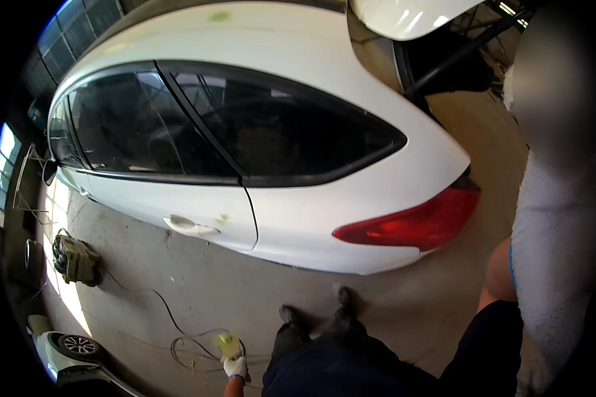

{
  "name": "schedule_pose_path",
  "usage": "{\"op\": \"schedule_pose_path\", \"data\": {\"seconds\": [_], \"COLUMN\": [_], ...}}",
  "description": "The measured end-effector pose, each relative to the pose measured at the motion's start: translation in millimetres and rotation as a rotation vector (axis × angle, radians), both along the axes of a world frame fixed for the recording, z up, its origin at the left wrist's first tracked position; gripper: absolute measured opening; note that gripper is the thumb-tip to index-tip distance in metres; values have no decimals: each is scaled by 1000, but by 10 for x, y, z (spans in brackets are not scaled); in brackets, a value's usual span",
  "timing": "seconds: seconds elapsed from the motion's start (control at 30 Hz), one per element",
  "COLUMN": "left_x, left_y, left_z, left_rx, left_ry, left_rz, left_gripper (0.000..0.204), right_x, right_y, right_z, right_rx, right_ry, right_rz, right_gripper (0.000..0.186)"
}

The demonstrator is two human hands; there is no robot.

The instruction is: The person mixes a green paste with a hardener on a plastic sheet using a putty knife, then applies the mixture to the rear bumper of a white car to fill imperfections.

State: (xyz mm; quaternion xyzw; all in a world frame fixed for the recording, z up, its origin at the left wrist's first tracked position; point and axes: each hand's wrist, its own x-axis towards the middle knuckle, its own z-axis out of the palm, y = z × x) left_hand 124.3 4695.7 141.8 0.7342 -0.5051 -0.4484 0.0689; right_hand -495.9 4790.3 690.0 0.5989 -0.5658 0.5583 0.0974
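My left hand (234,368), in a white knitted glove, hangs low beside my left leg. Its fingers are closed round the edge of a yellow-green pad (226,344); the pad's underside and exact kind do not show. A dark hose (174,351) lies in loops behind and around the pad, though I cannot tell whether the two are joined. My right hand is out of view. In front of me stands a white car (298,218), seen from its rear side, with a red tail light (410,221) and small greenish patches on its door and roof.
A person in a white top (556,251) stands close on my right. The raised tailgate (414,16) is at the far right. A boxy machine (76,259) sits on the grey floor (146,258) at left, a cord trailing from it. Another car (66,357) is at lower left.
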Motion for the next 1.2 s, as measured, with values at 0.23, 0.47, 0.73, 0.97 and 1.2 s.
{"op": "schedule_pose_path", "data": {"seconds": [0.23, 0.47, 0.73, 0.97, 1.2], "left_x": [-383, -1111, -2504, -3778, -4076], "left_y": [-489, -321, 1138, 2382, 3110], "left_z": [190, 408, 1180, 1993, 1998], "left_rx": [-3, -3, 176, 393, 413], "left_ry": [-91, 25, 293, 406, 518], "left_rz": [-381, -357, -360, -695, -1029], "left_gripper": [21, 20, 23, 28, 28], "right_x": [406, 332, 804, 1406, 1246], "right_y": [337, 1012, 2359, 3500, 3594], "right_z": [-367, -1016, -3360, -3842, -3780], "right_rx": [49, 41, 775, 727, 46], "right_ry": [-53, -345, -1241, -1594, -2165], "right_rz": [-61, -62, -147, 12, -171], "right_gripper": [48, 47, 24, 41, 37]}}
